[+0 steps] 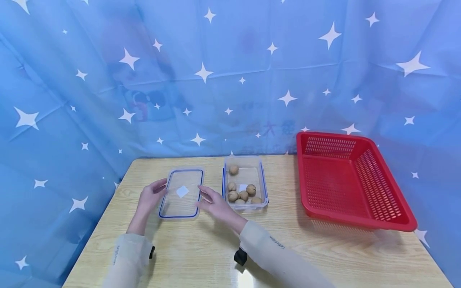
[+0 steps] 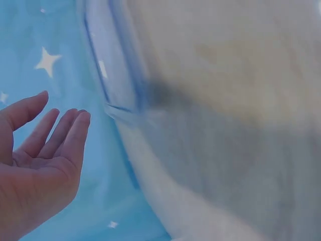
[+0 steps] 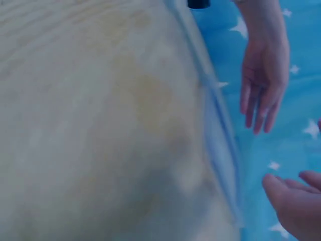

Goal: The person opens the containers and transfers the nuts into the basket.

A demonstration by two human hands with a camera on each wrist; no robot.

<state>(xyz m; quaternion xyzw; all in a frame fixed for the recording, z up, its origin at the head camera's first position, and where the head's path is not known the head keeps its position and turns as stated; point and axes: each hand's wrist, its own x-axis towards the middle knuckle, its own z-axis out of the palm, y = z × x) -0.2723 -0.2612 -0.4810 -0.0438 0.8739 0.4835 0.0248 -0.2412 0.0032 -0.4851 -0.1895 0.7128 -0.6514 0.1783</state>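
A clear lid [image 1: 176, 208] with a blue seal lies flat on the table, a pale square label [image 1: 182, 191] at its middle. At its left edge is my left hand [image 1: 152, 197], with fingers loosely bent and nothing in the palm, as the left wrist view [image 2: 45, 165] also shows. My right hand [image 1: 217, 207] reaches to the lid's right edge, fingertips right at the rim; its fingers [image 3: 296, 201] look relaxed in the right wrist view. Right of the lid stands a clear container [image 1: 264, 180] with blue edging, holding several walnuts [image 1: 251, 189], most of them toward its near end.
A large red plastic basket [image 1: 360, 222] with perforated sides stands on the right of the wooden table [image 1: 194, 256]. Behind and to the left hangs a blue curtain [image 1: 230, 88] with white stars, along the table's back and left edges.
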